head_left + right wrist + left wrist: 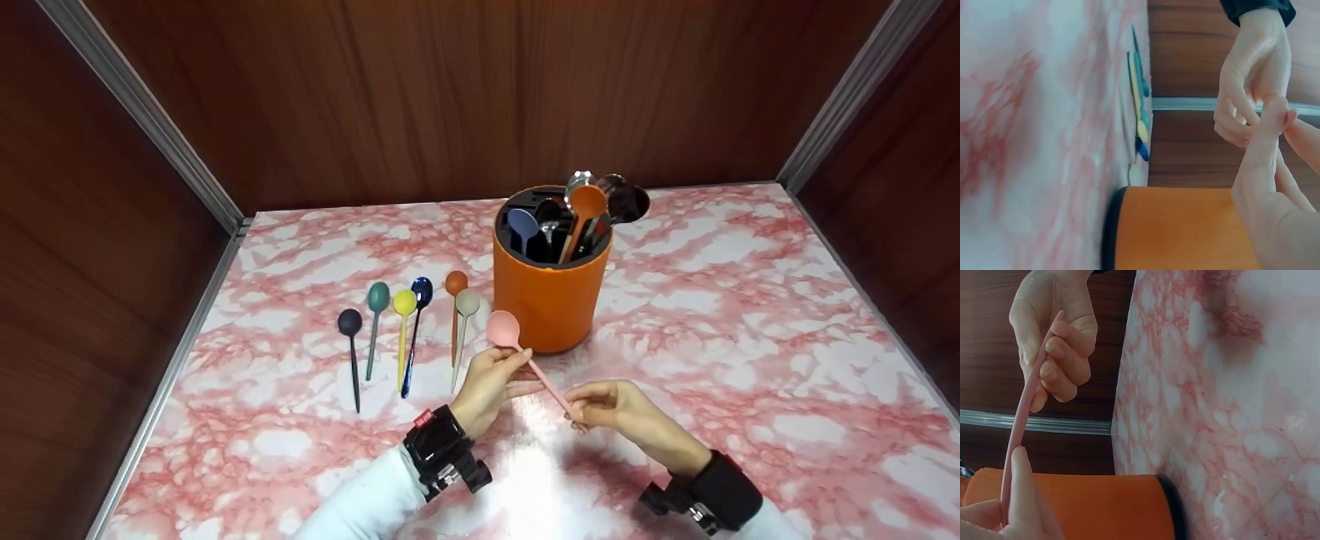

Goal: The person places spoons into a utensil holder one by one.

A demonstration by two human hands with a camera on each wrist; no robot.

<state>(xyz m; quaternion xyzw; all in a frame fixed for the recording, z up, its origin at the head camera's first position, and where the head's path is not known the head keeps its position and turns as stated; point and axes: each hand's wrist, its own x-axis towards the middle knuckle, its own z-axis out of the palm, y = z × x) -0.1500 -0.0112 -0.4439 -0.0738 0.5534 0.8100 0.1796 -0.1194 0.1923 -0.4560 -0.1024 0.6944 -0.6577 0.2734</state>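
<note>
Slanting between the two hands above the near middle of the marbled table [795,360], a pink spoon [504,330] is held off the surface, its bowl directed far and left, its handle sloping near and right. Both wrists are fitted with black straps [724,491], and pale sleeves [367,495] are worn behind them. The handle's end is gripped by the right hand [619,411], its thumb and curled fingers clamped together on it. Just below the bowl, the handle is pinched between thumb and finger of the left hand [486,384].

To the left, six spoons are laid with handles toward the near side: a dark spoon [350,322], a teal spoon [378,297], a yellow spoon [405,303], a shiny blue spoon [422,291], a rust-orange spoon [456,283] and a beige spoon [467,302].

Farther back, just beyond the pink bowl, an orange holder [551,304] is placed upright. In its black slotted top are stood a grey-blue spoon [523,222], an orange spoon [588,202] and some shiny pieces [630,204], so overlapped that their number cannot be told. The far side is closed by a brown wood-grain panel [480,90].
</note>
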